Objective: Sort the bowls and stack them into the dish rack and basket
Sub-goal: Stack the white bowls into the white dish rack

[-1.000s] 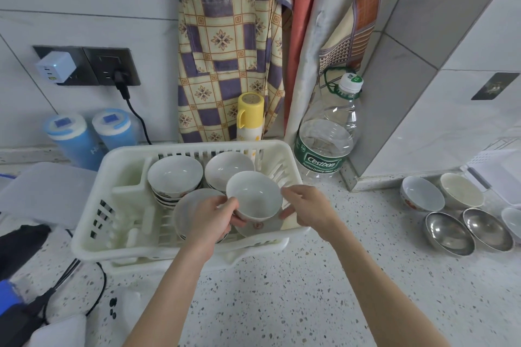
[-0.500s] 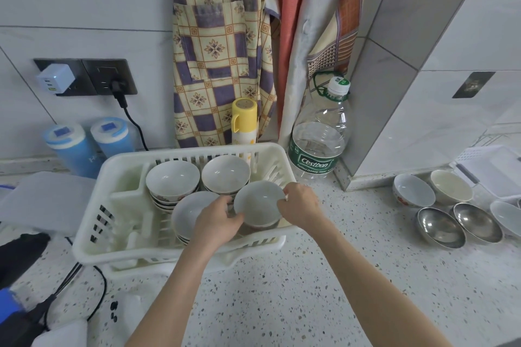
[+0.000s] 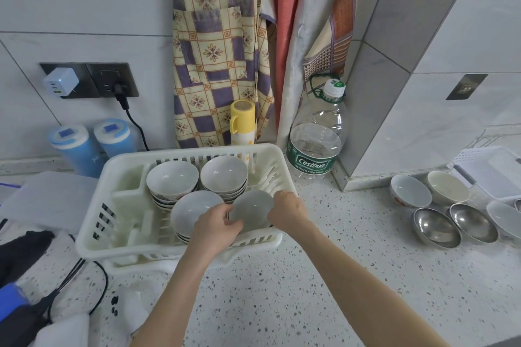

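A white bowl (image 3: 252,210) is being set down in the front right corner of the dish rack (image 3: 93,222), beside three stacks of bowls already in the rack. It is held at its rim by both hands, with the left hand (image 3: 215,224) and the right hand (image 3: 287,210) curled round its two sides. Next, the bowl should likely be let go, and a bowl fetched from the loose bowls (image 3: 410,190) well to the right of the rack.

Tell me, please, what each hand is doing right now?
Left hand: closed on the white bowl.
Right hand: closed on the same bowl's rim.
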